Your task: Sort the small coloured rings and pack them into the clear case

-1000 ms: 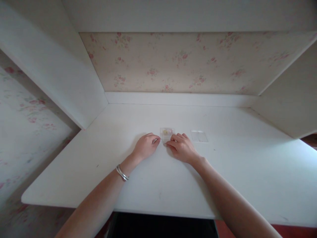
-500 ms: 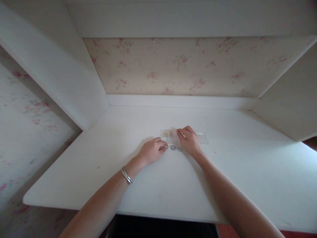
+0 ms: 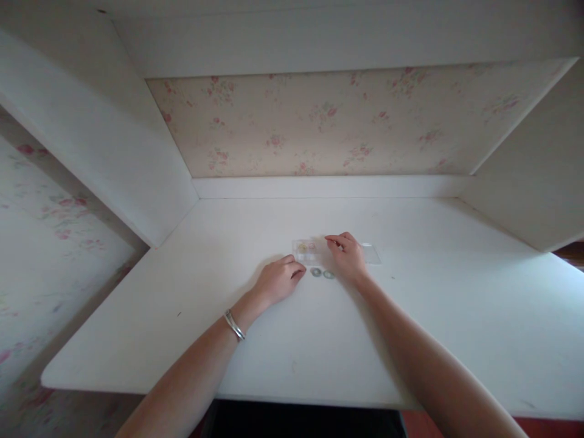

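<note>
Resting on the white counter, left hand curled loosely, empty, fingertips just beside the clear case. Right hand pinched at the case's right edge, contents of pinch not discernible. Two small rings lying between both hands, just nearer than the case; clear lid right of right hand.

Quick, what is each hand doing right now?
Left hand: loosely curled on the desk, holding nothing visible.
Right hand: fingers pinched over the clear case; what they hold cannot be told.
</note>
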`<action>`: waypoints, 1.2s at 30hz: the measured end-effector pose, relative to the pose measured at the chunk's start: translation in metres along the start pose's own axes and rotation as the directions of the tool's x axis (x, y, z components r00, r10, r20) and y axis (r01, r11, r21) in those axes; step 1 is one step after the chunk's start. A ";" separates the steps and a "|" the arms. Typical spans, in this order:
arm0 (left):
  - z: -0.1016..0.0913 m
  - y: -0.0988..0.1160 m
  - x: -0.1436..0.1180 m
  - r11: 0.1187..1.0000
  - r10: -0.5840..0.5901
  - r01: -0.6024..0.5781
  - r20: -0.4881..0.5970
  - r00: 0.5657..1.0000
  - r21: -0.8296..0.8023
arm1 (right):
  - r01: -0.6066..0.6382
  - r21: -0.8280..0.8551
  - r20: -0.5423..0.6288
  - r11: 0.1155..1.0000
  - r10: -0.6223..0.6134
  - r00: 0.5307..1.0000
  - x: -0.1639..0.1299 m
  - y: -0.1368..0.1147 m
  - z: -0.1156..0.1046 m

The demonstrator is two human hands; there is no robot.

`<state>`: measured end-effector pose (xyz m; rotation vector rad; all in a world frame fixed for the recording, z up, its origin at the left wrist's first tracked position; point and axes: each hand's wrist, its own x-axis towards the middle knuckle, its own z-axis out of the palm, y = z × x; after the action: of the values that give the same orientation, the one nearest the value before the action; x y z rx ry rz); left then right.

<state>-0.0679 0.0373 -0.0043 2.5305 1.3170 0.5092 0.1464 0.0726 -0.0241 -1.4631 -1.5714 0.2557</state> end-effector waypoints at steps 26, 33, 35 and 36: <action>-0.005 -0.002 0.064 0.979 0.026 -0.060 -0.172 0.985 -0.193 | 0.150 -0.203 0.146 0.968 -0.122 0.982 -0.062 -0.038 -0.010; 0.001 -0.007 0.086 0.989 0.040 -0.054 -0.100 0.994 -0.140 | 0.202 -0.299 0.200 0.933 -0.146 0.969 -0.066 -0.045 -0.012; -0.002 -0.009 0.079 0.981 0.009 -0.040 -0.163 0.987 -0.190 | 0.188 -0.298 0.211 0.936 -0.128 0.969 -0.065 -0.044 -0.012; -0.005 -0.010 0.074 0.975 -0.021 -0.021 -0.187 0.982 -0.221 | 0.185 -0.301 0.221 0.936 -0.120 0.968 -0.064 -0.044 -0.012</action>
<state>-0.0378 0.1042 0.0107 2.3454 1.2424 0.8633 0.1160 0.0000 -0.0178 -1.5865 -1.9516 0.0573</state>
